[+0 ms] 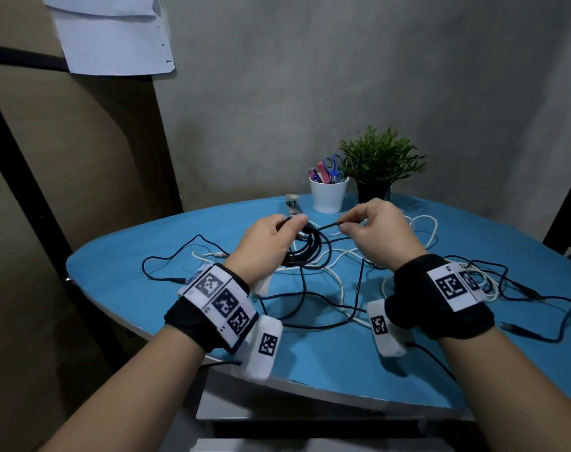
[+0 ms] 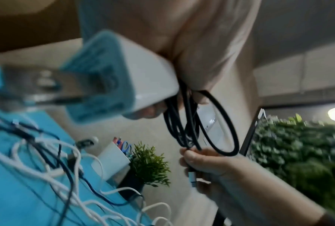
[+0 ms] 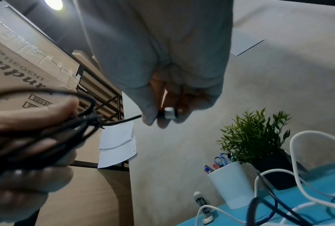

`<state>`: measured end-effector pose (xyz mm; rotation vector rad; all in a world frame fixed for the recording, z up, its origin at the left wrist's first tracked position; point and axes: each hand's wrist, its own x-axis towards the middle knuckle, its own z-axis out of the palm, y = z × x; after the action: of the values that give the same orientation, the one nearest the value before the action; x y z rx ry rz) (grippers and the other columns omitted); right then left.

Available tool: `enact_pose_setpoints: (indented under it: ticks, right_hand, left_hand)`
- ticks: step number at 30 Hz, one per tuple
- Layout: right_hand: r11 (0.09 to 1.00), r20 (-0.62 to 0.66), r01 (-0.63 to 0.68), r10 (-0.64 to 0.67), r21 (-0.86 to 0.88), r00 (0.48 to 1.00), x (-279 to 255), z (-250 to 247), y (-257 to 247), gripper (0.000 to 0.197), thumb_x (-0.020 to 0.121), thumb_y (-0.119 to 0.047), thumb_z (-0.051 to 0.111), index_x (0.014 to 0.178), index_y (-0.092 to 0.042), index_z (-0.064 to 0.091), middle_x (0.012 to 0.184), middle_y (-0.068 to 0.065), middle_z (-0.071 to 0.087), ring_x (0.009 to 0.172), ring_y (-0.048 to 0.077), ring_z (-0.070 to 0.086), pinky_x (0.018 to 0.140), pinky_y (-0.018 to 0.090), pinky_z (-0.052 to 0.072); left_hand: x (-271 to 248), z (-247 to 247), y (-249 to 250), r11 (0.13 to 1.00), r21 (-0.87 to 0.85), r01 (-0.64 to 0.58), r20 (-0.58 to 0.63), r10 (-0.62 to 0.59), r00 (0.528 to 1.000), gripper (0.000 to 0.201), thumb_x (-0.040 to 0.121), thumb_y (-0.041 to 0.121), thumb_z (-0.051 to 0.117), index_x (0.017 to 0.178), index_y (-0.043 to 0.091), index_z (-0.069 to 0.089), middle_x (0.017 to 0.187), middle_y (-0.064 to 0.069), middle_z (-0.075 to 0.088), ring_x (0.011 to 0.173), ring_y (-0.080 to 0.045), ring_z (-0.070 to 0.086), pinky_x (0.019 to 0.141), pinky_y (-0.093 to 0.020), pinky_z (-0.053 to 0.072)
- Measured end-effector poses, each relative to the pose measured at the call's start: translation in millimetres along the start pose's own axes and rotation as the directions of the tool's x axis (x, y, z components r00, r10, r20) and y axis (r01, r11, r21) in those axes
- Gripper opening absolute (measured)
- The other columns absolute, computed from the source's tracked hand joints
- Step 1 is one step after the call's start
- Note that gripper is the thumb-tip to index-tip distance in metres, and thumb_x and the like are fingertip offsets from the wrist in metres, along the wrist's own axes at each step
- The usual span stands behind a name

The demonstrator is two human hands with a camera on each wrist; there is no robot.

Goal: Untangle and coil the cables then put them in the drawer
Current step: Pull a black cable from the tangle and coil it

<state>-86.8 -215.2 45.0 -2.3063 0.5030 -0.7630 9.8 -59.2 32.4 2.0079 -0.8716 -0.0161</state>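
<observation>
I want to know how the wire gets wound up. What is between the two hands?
A short, straight stretch of black cable runs from the coil gripped in the left hand to the right hand, which pinches its end. The head view shows it best.

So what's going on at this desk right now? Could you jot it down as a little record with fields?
left hand: grips a coil of black cable
right hand: fingers pinch the coil's free end near its plug
still loose: white cable and other black cables tangled on the blue table
at the back: white cup with scissors, potted plant
drawer: cannot tell
</observation>
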Motion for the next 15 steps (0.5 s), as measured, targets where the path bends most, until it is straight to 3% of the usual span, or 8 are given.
enact_pose_setpoints:
  ticks: [3, 6, 9, 12, 13, 15]
  right_hand:
    - [0.999, 0.068, -0.049, 0.049, -0.007, 0.996, -2, -1, -2, 0.009, 0.085, -0.021, 0.067, 0.08, -0.014, 0.069, 0.067, -0.004, 0.059, 0.061, 0.007, 0.049, 0.055, 0.022, 0.034]
    - [0.948, 0.177, -0.174, 0.129, 0.266, 0.976, -5, 1, -6, 0.015, 0.085, -0.012, 0.065, 0.072, -0.008, 0.061, 0.057, 0.004, 0.054, 0.051, 0.013, 0.046, 0.05, 0.025, 0.036]
    - [0.761, 0.31, -0.302, 0.139, 0.574, 0.941, -8, 4, -15, 0.017, 0.087, -0.001, 0.06, 0.072, -0.005, 0.054, 0.058, 0.01, 0.051, 0.044, 0.011, 0.051, 0.041, 0.019, 0.041]
    - [0.559, 0.381, -0.359, 0.082, 0.747, 0.921, -10, 6, -20, 0.018, 0.089, 0.003, 0.055, 0.073, -0.004, 0.052, 0.059, 0.01, 0.055, 0.047, 0.01, 0.059, 0.044, 0.015, 0.048]
    - [0.518, 0.388, -0.365, 0.067, 0.774, 0.919, -11, 7, -20, 0.018, 0.09, 0.003, 0.054, 0.073, -0.004, 0.053, 0.059, 0.009, 0.057, 0.05, 0.011, 0.062, 0.046, 0.016, 0.05]
    - [0.524, 0.37, -0.34, 0.051, 0.781, 0.928, -11, 10, -18, 0.013, 0.089, 0.001, 0.055, 0.077, -0.003, 0.055, 0.062, 0.009, 0.061, 0.054, 0.012, 0.064, 0.046, 0.016, 0.049]
  left_hand:
    - [1, -3, -4, 0.951, 0.305, -0.045, -0.038, 0.06, 0.997, 0.041, 0.092, 0.054, 0.039, 0.076, 0.017, 0.047, 0.066, 0.001, 0.052, 0.068, -0.023, 0.051, 0.057, -0.033, 0.032]
    - [1, -3, -5, 0.889, 0.455, -0.041, -0.1, 0.097, 0.99, 0.04, 0.094, 0.053, 0.036, 0.084, 0.016, 0.044, 0.069, 0.0, 0.052, 0.072, -0.029, 0.05, 0.059, -0.035, 0.034]
    - [1, 0, -5, 0.875, 0.482, -0.048, -0.11, 0.115, 0.987, 0.035, 0.096, 0.047, 0.035, 0.083, 0.015, 0.04, 0.075, 0.0, 0.046, 0.072, -0.027, 0.047, 0.061, -0.035, 0.032]
    - [3, 4, -7, 0.926, 0.378, -0.021, -0.09, 0.059, 0.994, 0.034, 0.096, 0.045, 0.036, 0.081, 0.014, 0.04, 0.086, -0.003, 0.039, 0.077, -0.027, 0.046, 0.069, -0.034, 0.034]
    - [4, 5, -8, 0.938, 0.347, -0.009, -0.081, 0.04, 0.996, 0.035, 0.097, 0.045, 0.036, 0.081, 0.014, 0.04, 0.083, -0.002, 0.038, 0.078, -0.027, 0.045, 0.07, -0.033, 0.033]
    - [5, 5, -8, 0.95, 0.313, 0.002, -0.057, 0.016, 0.998, 0.037, 0.097, 0.044, 0.035, 0.081, 0.012, 0.041, 0.075, 0.0, 0.042, 0.077, -0.025, 0.044, 0.067, -0.032, 0.031]
